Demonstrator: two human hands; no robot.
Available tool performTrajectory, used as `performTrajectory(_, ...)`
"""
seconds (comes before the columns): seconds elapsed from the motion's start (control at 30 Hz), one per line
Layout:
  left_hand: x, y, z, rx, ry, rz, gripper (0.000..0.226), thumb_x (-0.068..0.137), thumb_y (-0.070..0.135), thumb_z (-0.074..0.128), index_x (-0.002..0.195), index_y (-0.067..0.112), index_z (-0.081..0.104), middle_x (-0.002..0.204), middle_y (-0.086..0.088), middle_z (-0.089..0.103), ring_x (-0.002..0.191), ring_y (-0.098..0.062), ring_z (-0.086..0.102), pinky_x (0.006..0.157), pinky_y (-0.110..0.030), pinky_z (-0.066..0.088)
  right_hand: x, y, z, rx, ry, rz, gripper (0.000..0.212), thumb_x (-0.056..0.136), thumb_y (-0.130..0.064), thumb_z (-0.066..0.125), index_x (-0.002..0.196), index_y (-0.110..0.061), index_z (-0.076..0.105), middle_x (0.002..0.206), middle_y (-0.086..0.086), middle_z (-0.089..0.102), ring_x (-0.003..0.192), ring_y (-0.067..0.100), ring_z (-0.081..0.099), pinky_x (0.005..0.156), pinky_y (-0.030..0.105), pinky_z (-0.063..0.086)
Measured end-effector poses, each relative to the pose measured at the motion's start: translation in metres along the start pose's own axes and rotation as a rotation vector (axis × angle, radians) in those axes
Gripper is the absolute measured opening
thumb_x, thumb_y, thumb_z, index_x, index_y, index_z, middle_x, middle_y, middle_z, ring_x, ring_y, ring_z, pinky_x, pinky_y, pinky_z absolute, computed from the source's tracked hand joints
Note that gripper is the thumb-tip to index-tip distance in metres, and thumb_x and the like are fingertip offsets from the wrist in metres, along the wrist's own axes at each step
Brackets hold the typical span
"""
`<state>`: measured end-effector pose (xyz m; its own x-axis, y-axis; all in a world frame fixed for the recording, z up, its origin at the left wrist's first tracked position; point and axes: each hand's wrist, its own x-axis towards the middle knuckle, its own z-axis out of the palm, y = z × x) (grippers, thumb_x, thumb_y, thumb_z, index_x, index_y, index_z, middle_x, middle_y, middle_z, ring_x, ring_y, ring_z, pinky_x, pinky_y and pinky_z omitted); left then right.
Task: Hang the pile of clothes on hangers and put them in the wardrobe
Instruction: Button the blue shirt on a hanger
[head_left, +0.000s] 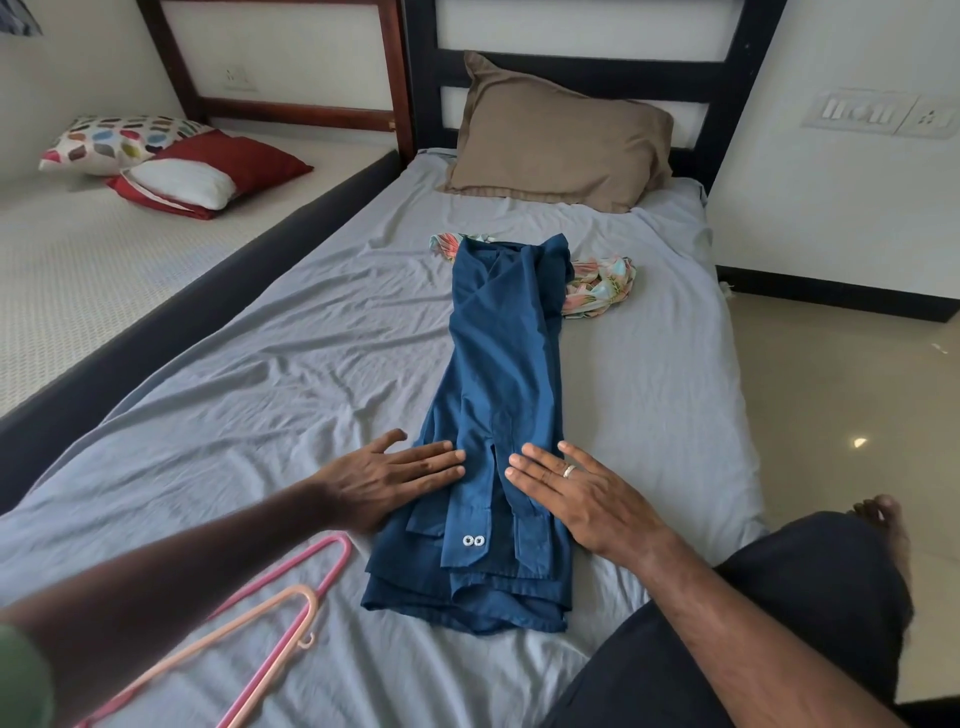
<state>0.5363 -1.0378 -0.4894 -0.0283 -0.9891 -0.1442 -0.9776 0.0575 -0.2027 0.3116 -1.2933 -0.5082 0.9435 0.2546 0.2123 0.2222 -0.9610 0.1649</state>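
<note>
A dark blue shirt (498, 395) lies folded lengthwise down the middle of the bed, collar far, hem near me. My left hand (395, 480) lies flat with straight fingers on the shirt's left edge. My right hand (576, 493), a ring on one finger, rests flat on the shirt's right side over a cuffed sleeve. Under the collar end a floral patterned garment (597, 286) sticks out. Two plastic hangers lie on the sheet at my lower left: a pink hanger (332, 569) and a peach hanger (291, 618), partly under my left forearm.
The bed's grey sheet (260, 389) is wrinkled. A brown pillow (561, 145) leans at the dark headboard. A second bed with several cushions (171, 161) stands to the left. My knee in dark cloth (779, 649) rests on the bed's near right corner; tiled floor lies to the right.
</note>
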Motion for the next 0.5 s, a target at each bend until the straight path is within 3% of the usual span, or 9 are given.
performTrajectory(0.13, 0.003, 0.003, 0.011, -0.027, 0.028, -0.003, 0.069, 0.101, 0.029, 0.035, 0.162, 0.025, 0.002, 0.168, 0.005, 0.016, 0.153, -0.014, 0.021, 0.106, -0.044, 0.044, -0.001, 0.001, 0.005, 0.048, -0.043, 0.036, 0.073, 0.085, 0.007, 0.023, 0.149, -0.017, 0.049, 0.150, 0.001, 0.053, 0.140, 0.020, 0.048, 0.110, 0.047, 0.046)
performTrajectory(0.33, 0.000, 0.001, 0.007, -0.089, -0.057, 0.023, 0.061, 0.103, 0.044, 0.018, 0.159, 0.042, -0.005, 0.167, 0.018, 0.001, 0.154, -0.005, 0.003, 0.109, -0.043, 0.032, -0.005, 0.000, 0.009, 0.157, -0.130, 0.075, 0.091, 0.075, 0.004, 0.010, 0.157, -0.028, 0.032, 0.156, -0.005, 0.043, 0.146, 0.016, 0.038, 0.120, 0.042, 0.030)
performTrajectory(0.43, -0.008, 0.005, 0.013, -0.091, -0.104, 0.030, 0.070, 0.099, 0.054, 0.029, 0.158, 0.043, -0.008, 0.167, 0.019, -0.004, 0.154, -0.003, -0.001, 0.111, -0.048, 0.030, -0.008, -0.005, 0.008, 0.197, -0.176, 0.060, 0.094, 0.071, 0.002, 0.009, 0.157, -0.028, 0.032, 0.157, -0.005, 0.040, 0.147, 0.013, 0.034, 0.120, 0.039, 0.027)
performTrajectory(0.5, -0.011, 0.008, 0.012, -0.090, -0.120, 0.030, 0.076, 0.101, 0.050, 0.039, 0.158, 0.043, -0.010, 0.167, 0.019, -0.007, 0.154, -0.003, -0.004, 0.114, -0.050, 0.027, -0.009, -0.007, 0.007, 0.225, -0.199, 0.056, 0.093, 0.070, 0.004, 0.019, 0.157, -0.027, 0.033, 0.158, -0.006, 0.038, 0.149, 0.012, 0.031, 0.121, 0.038, 0.024)
